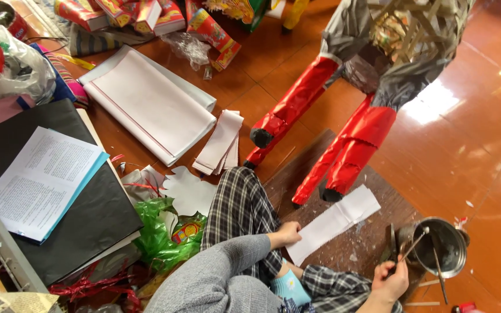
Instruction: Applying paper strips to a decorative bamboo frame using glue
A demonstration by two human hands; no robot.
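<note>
My left hand (286, 234) rests with curled fingers on the near end of a white paper strip (336, 221) that lies on a dark wooden board (372, 232). Over at the lower right, my right hand (391, 283) grips a thin stick brush (411, 248) whose tip dips into a round metal pot (440, 245). A paper animal figure with shiny red legs (343, 145) and a grey body on a bamboo frame (401, 35) stands on the board just beyond the strip. My checked trouser legs (240, 208) lie between the hands.
Left of me lie a stack of large white sheets (149, 104), a small pile of white strips (221, 142), black paper with printed pages on top (44, 179), green foil (166, 235) and red ribbon (88, 287). Colourful boxes (140, 14) sit at the back on the orange tiled floor (482, 145).
</note>
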